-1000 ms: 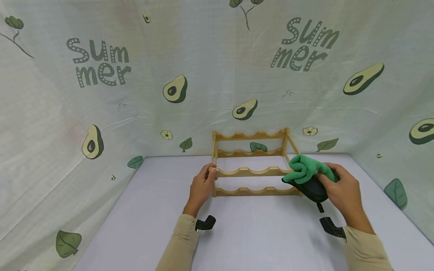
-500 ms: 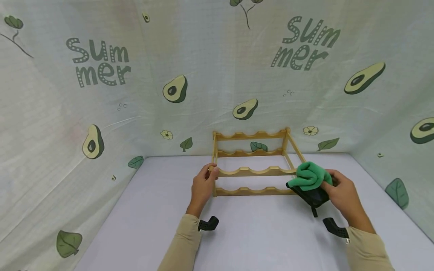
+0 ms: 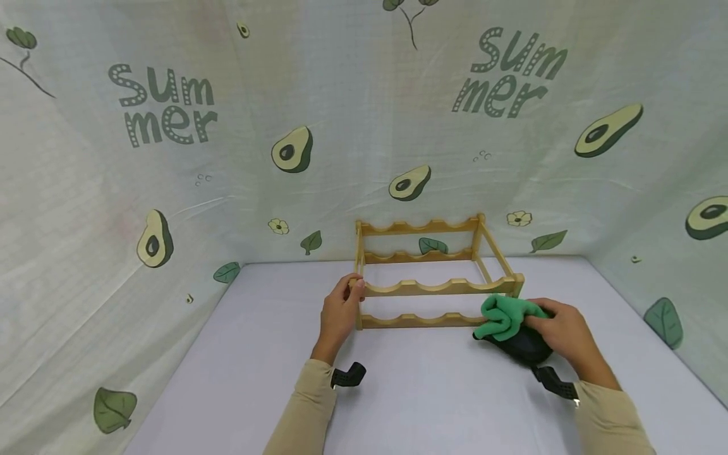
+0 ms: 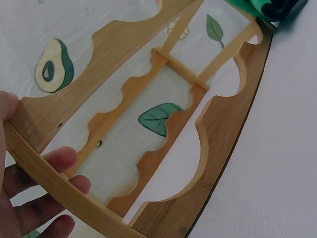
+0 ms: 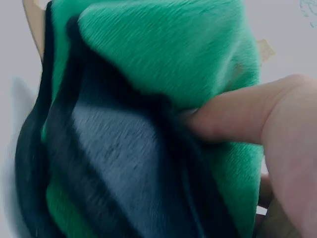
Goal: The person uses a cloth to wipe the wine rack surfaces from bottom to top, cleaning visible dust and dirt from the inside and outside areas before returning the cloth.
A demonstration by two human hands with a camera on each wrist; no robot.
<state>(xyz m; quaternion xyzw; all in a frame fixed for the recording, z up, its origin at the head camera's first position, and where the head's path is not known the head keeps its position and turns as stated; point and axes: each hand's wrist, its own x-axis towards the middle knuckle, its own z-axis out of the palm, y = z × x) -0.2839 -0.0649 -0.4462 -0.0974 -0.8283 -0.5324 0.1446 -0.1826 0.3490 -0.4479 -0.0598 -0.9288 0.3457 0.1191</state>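
Note:
A light wooden bottle rack [image 3: 432, 289] with wavy-edged rails stands on the white table. At its front left corner my left hand [image 3: 340, 313] grips the upright; in the left wrist view the fingers [image 4: 52, 210] curl round the wooden bar. My right hand [image 3: 569, 338] holds a bunched cleaning cloth [image 3: 503, 316], green on one side and dark grey on the other, with its dark part hanging below. The cloth overlaps the right end of the lower front rail. In the right wrist view, the thumb [image 5: 233, 116] presses into the folded cloth [image 5: 168, 44].
White table surface [image 3: 227, 392] spreads around the rack. Behind and beside it hangs a pale fabric backdrop [image 3: 341, 95] printed with avocados, leaves and lettering. Black wrist mounts [image 3: 349, 375] stick out from both cuffs.
My right hand has moved the cloth down from the upper front rail's right end to the lower rail's, uncovering the upper corner. The left hand keeps its grip; the rack stays put.

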